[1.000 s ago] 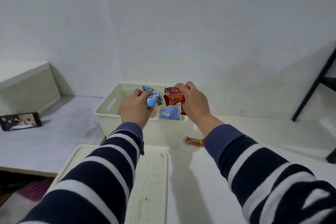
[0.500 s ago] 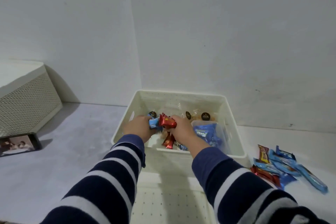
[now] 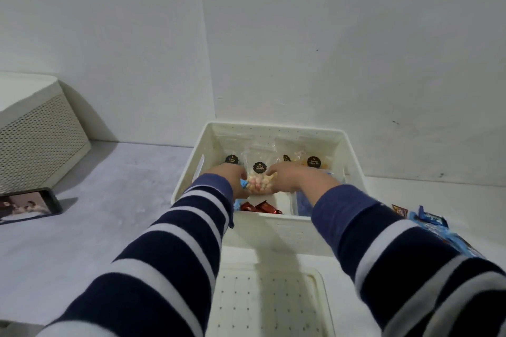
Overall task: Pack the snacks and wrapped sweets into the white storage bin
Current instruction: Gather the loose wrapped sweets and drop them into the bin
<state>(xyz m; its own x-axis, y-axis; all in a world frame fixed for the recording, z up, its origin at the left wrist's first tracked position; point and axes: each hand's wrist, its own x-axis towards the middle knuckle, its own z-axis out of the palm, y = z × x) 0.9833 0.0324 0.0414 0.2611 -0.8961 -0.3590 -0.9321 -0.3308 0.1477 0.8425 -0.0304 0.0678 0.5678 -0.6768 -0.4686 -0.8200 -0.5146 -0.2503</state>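
Both hands reached into the white storage bin (image 3: 353, 167) — the left hand (image 3: 235, 180) closed on a blue sweet (image 3: 244, 184), apparently. The right hand (image 3: 298, 178) curled low over a clear snack bag (image 3: 260, 180), its grip unclear; sweets were best released low, beside the red sweets (image 3: 260, 207).

White storage bin (image 3: 276, 232) part-filled; more wrapped sweets left on the counter (image 3: 82, 227).

The bin, cream-white with perforated walls and a slot handle on its left side, is stood upright and open against the wall. Clear snack bags (image 3: 259, 169) with round black labels are propped upright along its far side, pale pieces being seen inside them. Red-wrapped sweets (image 3: 258, 207) are laid flat on the bin floor by the near wall, and a blue packet (image 3: 301, 204) is lodged at the near right. Outside, just right of the bin, blue and brown-wrapped bars (image 3: 430, 220) are heaped, partly hidden by a sleeve.
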